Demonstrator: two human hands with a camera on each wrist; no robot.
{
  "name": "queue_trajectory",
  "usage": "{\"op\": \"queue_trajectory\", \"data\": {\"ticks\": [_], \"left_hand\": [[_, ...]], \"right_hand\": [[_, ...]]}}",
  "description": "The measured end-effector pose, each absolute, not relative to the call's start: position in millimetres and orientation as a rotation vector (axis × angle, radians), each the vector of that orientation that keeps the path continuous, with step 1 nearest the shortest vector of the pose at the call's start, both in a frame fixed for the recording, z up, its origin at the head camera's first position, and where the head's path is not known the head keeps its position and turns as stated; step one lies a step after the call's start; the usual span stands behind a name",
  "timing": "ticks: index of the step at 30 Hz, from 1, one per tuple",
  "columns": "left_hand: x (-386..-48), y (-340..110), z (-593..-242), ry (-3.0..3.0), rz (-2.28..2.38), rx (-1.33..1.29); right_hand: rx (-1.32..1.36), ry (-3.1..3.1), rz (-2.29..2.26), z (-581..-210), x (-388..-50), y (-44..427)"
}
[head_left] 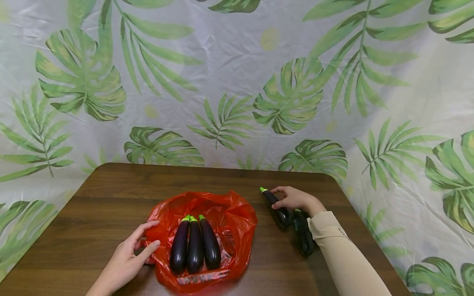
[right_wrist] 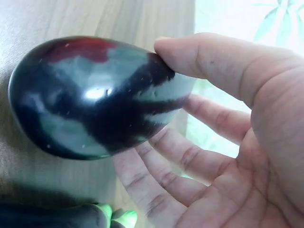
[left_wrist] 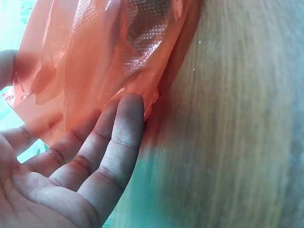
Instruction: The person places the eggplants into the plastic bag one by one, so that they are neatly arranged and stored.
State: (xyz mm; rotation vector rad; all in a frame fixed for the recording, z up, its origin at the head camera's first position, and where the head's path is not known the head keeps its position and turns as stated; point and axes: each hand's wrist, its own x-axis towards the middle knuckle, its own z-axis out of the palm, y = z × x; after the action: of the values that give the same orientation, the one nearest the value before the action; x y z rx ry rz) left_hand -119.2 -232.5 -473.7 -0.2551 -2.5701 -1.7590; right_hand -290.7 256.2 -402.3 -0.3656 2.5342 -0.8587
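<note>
My right hand (head_left: 294, 198) grips a dark purple eggplant (head_left: 273, 201) with a green stem cap, over the table right of the bag. In the right wrist view, thumb and fingers lie on opposite sides of this glossy eggplant (right_wrist: 90, 99). My left hand (head_left: 129, 253) holds the left side of an open red plastic bag (head_left: 240, 213). The left wrist view has the fingers (left_wrist: 126, 123) against the bag's plastic (left_wrist: 85, 61), the thumb across from them. Three eggplants (head_left: 195, 246) lie side by side in the bag, stems pointing away from me.
Beside the right forearm lies more dark eggplant (head_left: 304, 236), partly hidden by the sleeve; two green stem ends (right_wrist: 124, 218) show in the right wrist view. The brown wooden table (head_left: 122, 185) has rounded far corners. Behind it hangs a leaf-patterned cloth (head_left: 229, 74).
</note>
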Motion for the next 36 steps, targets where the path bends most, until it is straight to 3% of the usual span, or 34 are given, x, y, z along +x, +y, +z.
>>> {"op": "queue_trajectory", "data": {"ticks": [36], "left_hand": [[-119,-232,-473,-2.575,-1.735,-0.275]], "right_hand": [[-0.415,2.559,-1.133,-356,-275,229]]}}
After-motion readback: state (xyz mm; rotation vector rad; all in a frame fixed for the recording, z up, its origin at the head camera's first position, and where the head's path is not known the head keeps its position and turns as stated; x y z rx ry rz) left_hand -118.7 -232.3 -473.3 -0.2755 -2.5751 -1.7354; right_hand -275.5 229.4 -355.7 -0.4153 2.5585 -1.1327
